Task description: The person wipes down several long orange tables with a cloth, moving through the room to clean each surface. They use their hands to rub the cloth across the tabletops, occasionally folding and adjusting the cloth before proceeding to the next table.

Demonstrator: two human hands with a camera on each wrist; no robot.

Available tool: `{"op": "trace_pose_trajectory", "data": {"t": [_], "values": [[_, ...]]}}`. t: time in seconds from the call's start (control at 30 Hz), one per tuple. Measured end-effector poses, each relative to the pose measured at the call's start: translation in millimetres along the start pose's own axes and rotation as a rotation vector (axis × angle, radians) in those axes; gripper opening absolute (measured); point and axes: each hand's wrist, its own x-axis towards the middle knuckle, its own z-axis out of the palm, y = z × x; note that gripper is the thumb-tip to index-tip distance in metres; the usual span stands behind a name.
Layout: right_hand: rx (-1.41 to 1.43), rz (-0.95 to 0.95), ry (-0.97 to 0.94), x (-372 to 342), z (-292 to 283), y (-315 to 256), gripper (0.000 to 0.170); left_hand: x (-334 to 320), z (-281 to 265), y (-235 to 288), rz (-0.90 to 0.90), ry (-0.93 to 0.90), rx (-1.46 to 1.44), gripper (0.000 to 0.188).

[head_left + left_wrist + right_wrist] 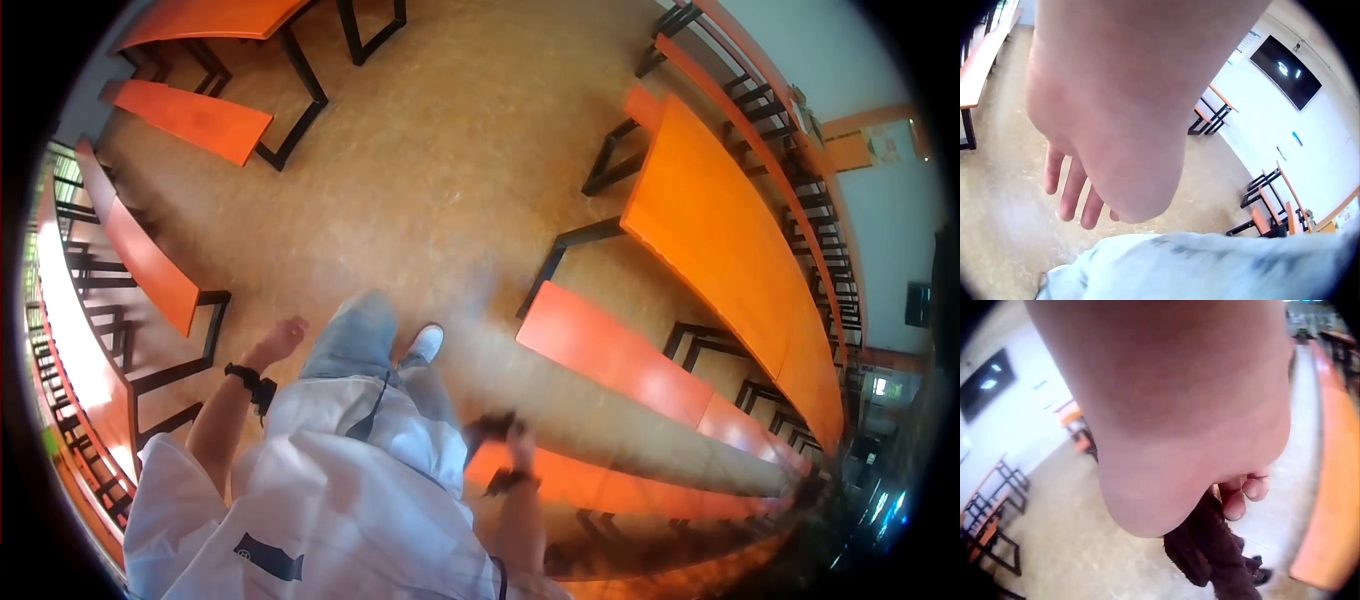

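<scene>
In the head view my left hand [277, 343] hangs beside my left thigh, fingers loose and holding nothing. The left wrist view shows that same hand [1116, 150] from the heel side, its fingers pointing down over the floor. On my other side, my right hand [520, 447] grips a dark brown cloth [487, 428]. Seen from the right wrist, the cloth [1210, 553] dangles in folds below the curled fingers [1255, 487]; the heel of the hand hides part of the grip.
An orange table [735, 240] and its bench [620, 350] stand to the right, with another bench [610, 483] close by my right hand. More benches [150, 255] line the left. Brown floor [430, 180] stretches ahead. A wall screen [1286, 72] hangs beyond several tables.
</scene>
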Motion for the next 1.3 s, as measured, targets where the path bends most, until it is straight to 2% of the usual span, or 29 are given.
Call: {"op": "trace_pose_trajectory", "data": {"t": [0.03, 0.07, 0.1, 0.17, 0.2, 0.23, 0.27, 0.3, 0.37, 0.4, 0.47, 0.5, 0.57, 0.6, 0.67, 0.7, 0.73, 0.8, 0.83, 0.87, 0.9, 0.97, 1.0, 1.03, 1.17, 1.2, 1.23, 1.27, 1.3], "values": [[-0.209, -0.011, 0.045, 55.3, -11.5, -26.6, 0.045, 1.7, 6.6, -13.8, 0.047, 0.005, 0.005, 0.020], [-0.079, -0.105, 0.091, 82.8, -42.1, -86.4, 0.041, 2.6, 6.8, -18.5, 0.000, -0.024, 0.018, 0.020], [-0.107, -0.158, 0.128, 103.0, -79.0, -165.5, 0.038, 6.2, 5.7, -21.2, -0.046, -0.052, 0.030, 0.019], [0.048, -0.333, 0.249, 168.0, -120.1, -239.2, 0.033, 19.7, 7.5, -38.2, -0.114, -0.093, 0.023, 0.018], [0.055, -0.361, 0.304, 182.4, -147.9, -292.5, 0.031, 31.0, 11.8, -59.0, -0.133, -0.105, 0.004, 0.017], [-0.032, -0.275, 0.371, 201.6, -174.4, -330.7, 0.029, 39.1, 17.2, -79.1, -0.096, -0.095, 0.007, 0.015], [0.132, -0.387, 0.456, 231.3, -195.7, -355.2, 0.028, 52.3, 20.0, -98.7, -0.061, -0.086, 0.008, 0.014], [0.293, -0.494, 0.534, 260.0, -217.1, -377.7, 0.026, 74.0, 18.0, -118.5, -0.147, -0.106, -0.261, 0.013], [0.380, -0.533, 0.636, 272.9, -276.8, -443.0, 0.025, 105.0, 17.3, -132.8, -0.337, -0.175, -0.804, 0.013], [0.488, -0.539, 0.683, 302.0, -303.1, -443.1, 0.028, 132.3, 18.8, -126.2, -0.438, -0.163, -0.719, 0.013], [0.555, -0.492, 0.954, 296.7, -345.6, -500.8, 0.033, 200.8, -2.8, -98.8, -0.615, -0.117, -0.532, 0.016], [0.722, -0.569, 1.020, 299.7, -363.2, -522.0, 0.034, 238.1, -21.0, -77.6, -0.583, -0.154, -0.455, 0.014], [0.886, -0.496, 1.129, 290.0, -383.1, -562.3, 0.034, 328.9, -22.8, -95.1, -0.194, -0.194, -0.216, 0.018], [0.968, -0.504, 1.142, 291.4, -389.3, -572.7, 0.034, 379.7, -30.8, -96.6, 0.007, -0.100, -0.087, 0.018], [0.755, -0.392, 1.363, 323.1, -392.4, -559.3, 0.034, 463.7, -97.9, 25.7, 0.082, 0.092, 0.109, 0.017], [0.702, -0.392, 1.346, 327.6, -380.9, -574.4, 0.035, 508.0, -124.4, 65.0, 0.003, 0.016, 0.028, 0.024], [0.651, -0.265, 1.335, 355.7, -372.8, -544.0, 0.035, 539.2, -156.2, 122.9, 0.038, -0.017, -0.007, 0.031], [0.491, -0.218, 1.149, 388.4, -351.8, -508.3, 0.035, 592.9, -206.1, 228.3, 0.166, -0.042, -0.019, 0.043], [0.488, -0.143, 1.137, 408.4, -337.3, -482.2, 0.035, 616.5, -220.2, 265.5, 0.256, -0.037, 0.002, 0.047], [0.529, -0.164, 1.225, 421.9, -318.4, -476.2, 0.035, 637.1, -233.7, 301.2, 0.344, 0.007, 0.079, 0.047], [0.645, -0.126, 1.154, 433.4, -309.2, -463.5, 0.037, 655.5, -242.3, 329.8, 0.433, 0.051, 0.157, 0.047], [0.593, 0.107, 1.064, 447.8, -292.3, -461.0, 0.035, 691.5, -253.6, 370.2, 0.526, 0.100, 0.218, 0.049], [0.504, 0.022, 1.098, 451.5, -285.0, -479.7, 0.034, 708.3, -257.6, 383.2, 0.570, 0.124, 0.249, 0.049], [0.475, 0.013, 1.059, 464.8, -285.1, -491.7, 0.034, 729.2, -260.0, 385.9, 0.497, 0.077, 0.242, 0.048], [0.550, 0.063, 1.040, 506.0, -322.8, -559.0, 0.033, 800.5, -243.9, 330.7, 0.320, -0.114, 0.111, 0.041], [0.578, 0.041, 1.058, 527.9, -334.6, -567.6, 0.033, 811.3, -239.3, 310.8, 0.223, -0.108, 0.114, 0.036], [0.606, 0.018, 1.076, 549.4, -346.4, -576.0, 0.033, 804.8, -253.6, 331.1, -0.069, -0.184, 0.051, 0.034], [0.559, 0.050, 1.042, 564.4, -359.6, -585.4, 0.034, 800.5, -253.4, 328.7, -0.160, -0.093, -0.001, 0.029], [0.511, 0.080, 1.007, 579.7, -372.9, -595.0, 0.035, 811.4, -225.1, 261.7, 0.038, -0.003, 0.023, 0.022]]}}
